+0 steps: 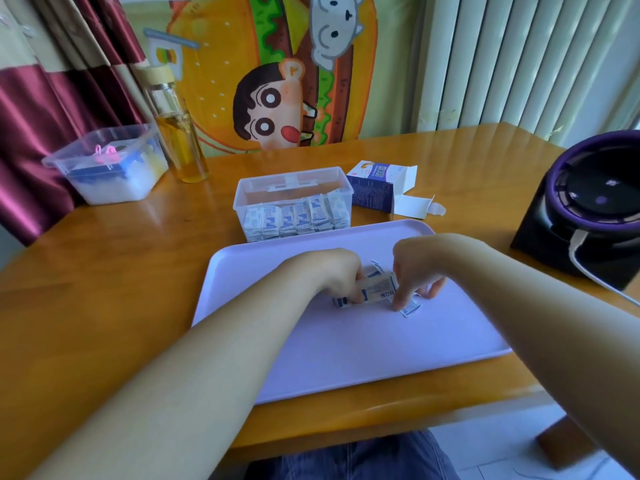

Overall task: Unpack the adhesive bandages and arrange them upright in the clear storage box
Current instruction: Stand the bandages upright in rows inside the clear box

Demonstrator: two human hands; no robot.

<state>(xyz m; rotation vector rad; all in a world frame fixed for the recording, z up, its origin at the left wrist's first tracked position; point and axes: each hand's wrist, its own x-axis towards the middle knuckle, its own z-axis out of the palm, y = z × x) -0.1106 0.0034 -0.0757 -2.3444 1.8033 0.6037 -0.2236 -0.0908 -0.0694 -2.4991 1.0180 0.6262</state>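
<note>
On the lilac tray, the left hand grips a stack of wrapped bandages lying left to right. The right hand pinches its right end, with a loose bandage just beside its fingertips. The clear storage box sits beyond the tray's far edge, nearer the left hand.

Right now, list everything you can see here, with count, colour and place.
clear storage box: one, clear, behind tray.
boxed bandages: several, white-blue, upright inside it.
loose bandages: few, white-blue, on tray.
tray: one, lilac, table front.
carton: one, purple-white, right of box.
tub: one, clear, far left.
bottle: one, yellow liquid, beside tub.
appliance: one, black-purple, right edge.
table: one, orange-brown, under everything.
left hand: one, grips loose bandages.
right hand: one, pinches loose bandages.
</note>
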